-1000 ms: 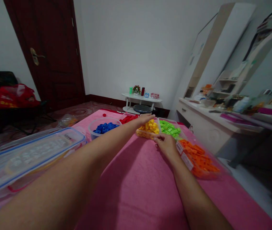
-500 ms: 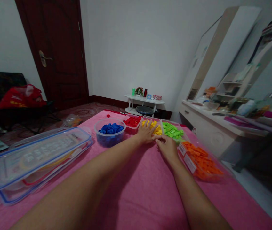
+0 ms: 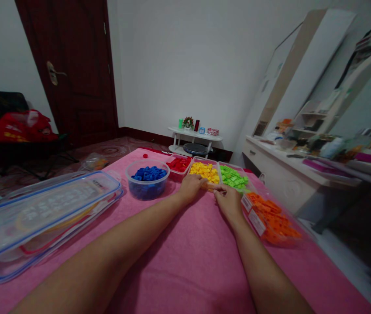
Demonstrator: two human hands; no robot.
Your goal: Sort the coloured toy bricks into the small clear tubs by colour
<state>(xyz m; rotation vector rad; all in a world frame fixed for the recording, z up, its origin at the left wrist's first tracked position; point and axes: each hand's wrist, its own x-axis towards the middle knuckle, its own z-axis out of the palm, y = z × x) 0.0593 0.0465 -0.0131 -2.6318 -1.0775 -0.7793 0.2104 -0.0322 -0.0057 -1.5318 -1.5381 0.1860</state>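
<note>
My left hand (image 3: pixel 192 186) is at the front edge of a clear tub of yellow building pieces (image 3: pixel 204 172). Its fingers are bent together, and whatever they hold is too small and blurred to make out. Just right of it, my right hand (image 3: pixel 228 199) is closed in a pinch near the front corners of the yellow tub and the tub of green pieces (image 3: pixel 233 176). A narrow brownish-yellow strip (image 3: pixel 209 186) shows between the hands; I cannot tell whether it is held or part of the tub.
Left of the hands stand a round tub of blue pieces (image 3: pixel 149 181) and a tub of red pieces (image 3: pixel 179 165). Orange pieces (image 3: pixel 272 218) fill a clear box on the right. Stacked blue-rimmed lids (image 3: pixel 48 213) lie left on the pink cloth (image 3: pixel 179 261). One red piece (image 3: pixel 145 155) lies near the far edge.
My left hand has drawn back from over the yellow pieces to the tub's front edge, its spread fingers now bent. My right hand stays almost in place. The view has shifted slightly.
</note>
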